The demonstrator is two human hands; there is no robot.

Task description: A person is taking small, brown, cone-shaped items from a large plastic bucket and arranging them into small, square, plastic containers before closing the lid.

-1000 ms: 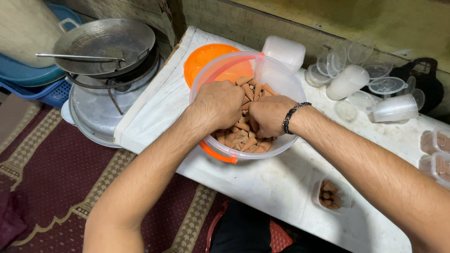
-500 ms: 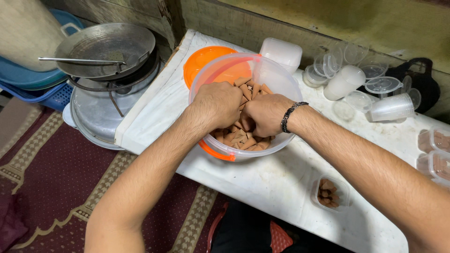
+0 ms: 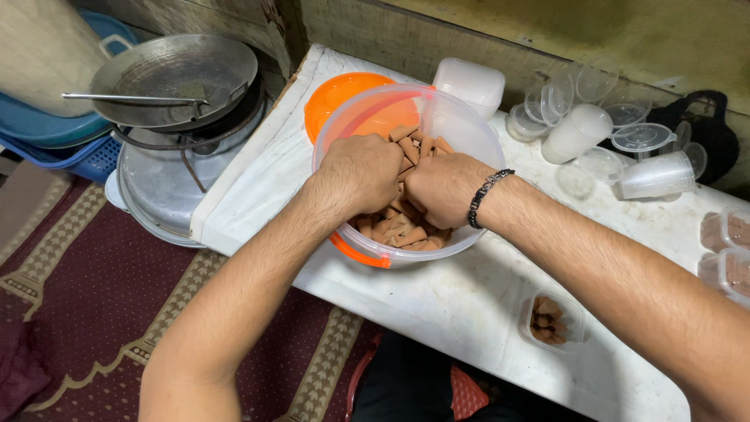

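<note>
While both hands work at frame centre, the left hand [image 3: 361, 172] and right hand [image 3: 444, 187] sit curled inside a clear plastic tub [image 3: 469, 133], fingers buried among brown cone-shaped pieces [image 3: 394, 230]; whether either has closed on any cannot be told. One orange lid [image 3: 336, 94] lies under the tub. Lower right: one small clear container [image 3: 551, 320] holding cones. Right edge: two filled containers [image 3: 726, 250], partly cut off. Upper right: loose clear cups and lids [image 3: 625, 152], count unclear. Upper left: one metal pan [image 3: 176, 74].
</note>
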